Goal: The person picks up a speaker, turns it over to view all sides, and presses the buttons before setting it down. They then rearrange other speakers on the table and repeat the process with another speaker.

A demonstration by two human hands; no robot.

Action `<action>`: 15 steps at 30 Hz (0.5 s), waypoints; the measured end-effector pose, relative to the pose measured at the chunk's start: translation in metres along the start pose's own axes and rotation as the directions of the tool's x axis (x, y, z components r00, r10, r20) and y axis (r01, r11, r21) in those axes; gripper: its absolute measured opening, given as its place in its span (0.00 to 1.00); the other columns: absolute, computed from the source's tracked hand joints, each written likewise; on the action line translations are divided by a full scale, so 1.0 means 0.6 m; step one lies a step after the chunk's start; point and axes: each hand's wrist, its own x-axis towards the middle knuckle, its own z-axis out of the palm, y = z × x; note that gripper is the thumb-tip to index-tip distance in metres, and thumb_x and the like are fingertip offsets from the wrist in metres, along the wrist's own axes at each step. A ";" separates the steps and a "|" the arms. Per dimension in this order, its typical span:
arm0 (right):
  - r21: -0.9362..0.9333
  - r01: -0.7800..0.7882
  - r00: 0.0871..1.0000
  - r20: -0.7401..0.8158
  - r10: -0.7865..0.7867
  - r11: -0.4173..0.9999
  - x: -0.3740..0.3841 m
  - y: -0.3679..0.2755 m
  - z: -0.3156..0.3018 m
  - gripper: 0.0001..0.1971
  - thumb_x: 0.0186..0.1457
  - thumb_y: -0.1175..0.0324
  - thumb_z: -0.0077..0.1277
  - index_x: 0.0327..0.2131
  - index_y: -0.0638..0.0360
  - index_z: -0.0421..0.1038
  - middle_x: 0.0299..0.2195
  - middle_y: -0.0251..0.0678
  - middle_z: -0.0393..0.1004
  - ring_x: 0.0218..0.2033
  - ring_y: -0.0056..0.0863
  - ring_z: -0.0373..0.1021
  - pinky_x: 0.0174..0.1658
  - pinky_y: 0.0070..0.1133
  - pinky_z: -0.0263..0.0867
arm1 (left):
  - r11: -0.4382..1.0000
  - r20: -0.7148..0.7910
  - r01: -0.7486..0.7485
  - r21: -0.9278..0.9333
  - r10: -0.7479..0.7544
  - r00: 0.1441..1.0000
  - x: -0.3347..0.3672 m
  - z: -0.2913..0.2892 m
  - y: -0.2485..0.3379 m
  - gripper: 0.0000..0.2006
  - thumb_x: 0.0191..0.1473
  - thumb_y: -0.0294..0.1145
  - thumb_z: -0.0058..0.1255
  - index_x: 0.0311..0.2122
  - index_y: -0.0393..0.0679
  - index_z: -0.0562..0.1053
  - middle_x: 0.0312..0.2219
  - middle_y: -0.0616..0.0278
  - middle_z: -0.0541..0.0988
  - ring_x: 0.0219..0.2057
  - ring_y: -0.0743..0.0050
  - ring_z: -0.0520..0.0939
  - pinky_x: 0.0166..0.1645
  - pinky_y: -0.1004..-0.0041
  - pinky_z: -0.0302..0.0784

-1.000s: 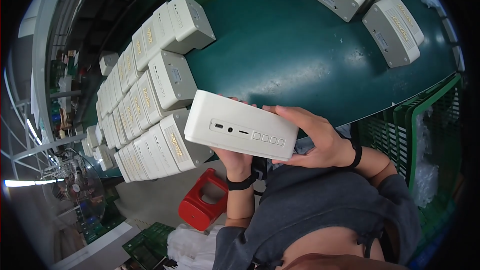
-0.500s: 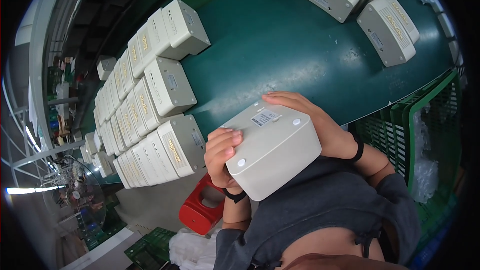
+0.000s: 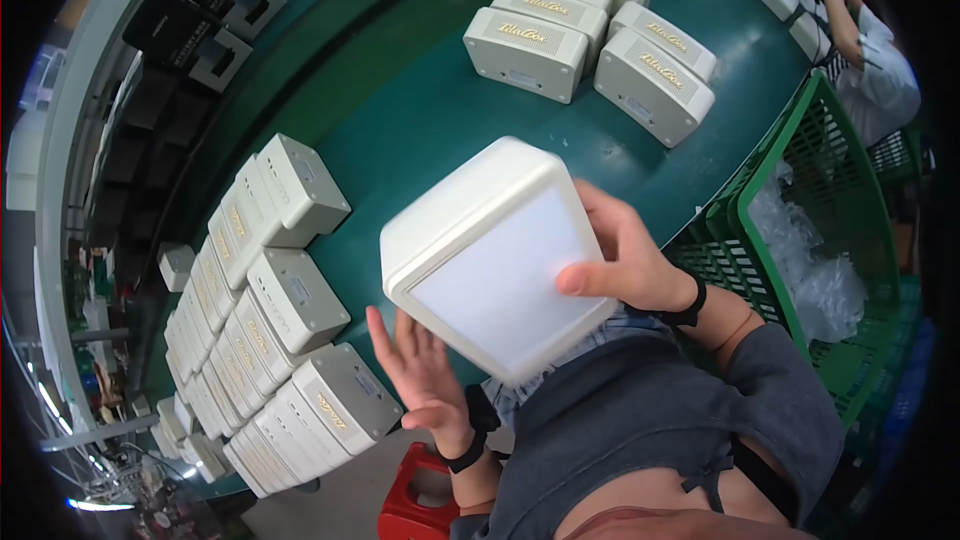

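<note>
A white box-shaped device [image 3: 490,270] is raised in front of me, its smooth pale square panel tilted up toward the view. My right hand [image 3: 630,255] grips it at the right edge, thumb on the panel and the other fingers mostly hidden behind. Just off its lower left corner, my left hand [image 3: 425,375] has its fingers spread and holds nothing. Beside that hand stand rows of similar cream devices [image 3: 350,395] with gold lettering, packed closely on the green table [image 3: 420,170].
More cream devices [image 3: 655,80] stand in a group at the far side. At right, a green plastic crate [image 3: 780,250] holds clear plastic bags [image 3: 815,290]. Another person [image 3: 870,50] works at the far right. A red stool [image 3: 415,500] is below; black boxes [image 3: 195,30] sit at upper left.
The device has been turned so its pale panel faces up instead of the labelled, footed side. My left hand has let go and opened. The view has also shifted.
</note>
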 end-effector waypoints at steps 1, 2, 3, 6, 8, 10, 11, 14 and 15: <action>-0.113 0.119 0.990 -0.059 -0.126 0.986 -0.001 -0.004 0.003 0.37 0.41 0.63 0.63 0.53 0.67 0.57 0.49 0.41 0.65 0.49 0.24 0.63 0.52 0.21 0.59 | 0.997 0.008 0.066 -0.042 -0.066 0.998 -0.004 0.008 -0.002 0.57 0.38 0.76 0.39 0.62 0.37 0.43 0.57 0.41 0.57 0.56 0.49 0.64 0.56 0.60 0.63; -0.122 0.131 0.988 -0.061 -0.139 0.984 0.002 -0.006 0.005 0.37 0.41 0.63 0.63 0.53 0.67 0.57 0.49 0.41 0.65 0.49 0.24 0.63 0.52 0.21 0.59 | 0.988 0.022 0.130 -0.081 -0.129 0.991 -0.005 0.014 -0.003 0.55 0.40 0.76 0.37 0.62 0.39 0.44 0.57 0.42 0.56 0.56 0.50 0.63 0.57 0.59 0.62; -0.053 0.016 1.000 -0.001 -0.016 0.998 0.006 -0.005 0.007 0.37 0.43 0.62 0.62 0.54 0.67 0.56 0.50 0.41 0.65 0.49 0.24 0.64 0.52 0.21 0.59 | 0.974 0.037 0.194 -0.117 -0.190 0.981 -0.003 0.015 -0.003 0.53 0.42 0.76 0.34 0.62 0.40 0.45 0.58 0.44 0.55 0.57 0.52 0.62 0.57 0.58 0.61; 0.059 -0.220 0.968 0.140 0.210 0.974 0.019 0.010 0.019 0.37 0.47 0.60 0.59 0.56 0.67 0.53 0.50 0.41 0.65 0.49 0.25 0.64 0.52 0.21 0.59 | 0.803 -0.042 0.563 -0.196 -0.580 0.813 -0.039 -0.062 -0.070 0.45 0.50 0.72 0.27 0.63 0.44 0.46 0.60 0.50 0.53 0.59 0.54 0.58 0.61 0.55 0.55; -0.238 0.091 0.976 0.213 -0.039 0.967 0.042 0.039 0.053 0.34 0.52 0.55 0.52 0.55 0.70 0.54 0.49 0.51 0.64 0.48 0.33 0.65 0.50 0.24 0.62 | 0.804 -0.013 0.537 -0.254 -0.558 0.830 -0.032 -0.058 -0.058 0.44 0.51 0.71 0.24 0.63 0.44 0.46 0.60 0.51 0.52 0.60 0.54 0.58 0.61 0.55 0.54; -0.446 0.197 0.971 0.211 -0.111 0.873 0.072 0.045 0.071 0.35 0.53 0.55 0.51 0.56 0.70 0.52 0.52 0.52 0.60 0.51 0.36 0.63 0.52 0.25 0.60 | 0.786 0.028 0.491 -0.375 -0.520 0.854 -0.018 -0.051 -0.045 0.41 0.54 0.68 0.17 0.62 0.45 0.46 0.61 0.53 0.51 0.60 0.55 0.56 0.62 0.54 0.52; -0.633 0.274 0.961 0.216 -0.175 0.724 0.082 0.042 0.076 0.35 0.53 0.56 0.50 0.57 0.69 0.50 0.55 0.54 0.57 0.53 0.39 0.60 0.54 0.26 0.58 | 0.788 0.048 0.491 -0.372 -0.512 0.858 -0.009 -0.039 -0.033 0.41 0.54 0.68 0.17 0.62 0.45 0.46 0.61 0.53 0.51 0.60 0.55 0.56 0.62 0.54 0.52; -0.804 0.463 0.877 0.356 -0.321 0.373 0.091 0.052 0.105 0.37 0.52 0.55 0.51 0.57 0.69 0.49 0.56 0.55 0.54 0.54 0.43 0.58 0.55 0.28 0.57 | 0.692 -0.098 0.418 -0.588 -0.574 0.813 0.012 -0.001 0.009 0.42 0.53 0.69 0.14 0.63 0.45 0.45 0.62 0.55 0.49 0.62 0.54 0.52 0.63 0.56 0.49; -0.837 0.519 0.826 0.441 -0.350 0.172 0.093 0.053 0.115 0.38 0.51 0.54 0.52 0.58 0.68 0.49 0.56 0.56 0.53 0.55 0.45 0.57 0.55 0.28 0.56 | 0.691 -0.081 0.423 -0.587 -0.569 0.818 0.014 0.000 0.007 0.42 0.53 0.69 0.14 0.63 0.45 0.45 0.62 0.55 0.49 0.62 0.54 0.52 0.63 0.56 0.49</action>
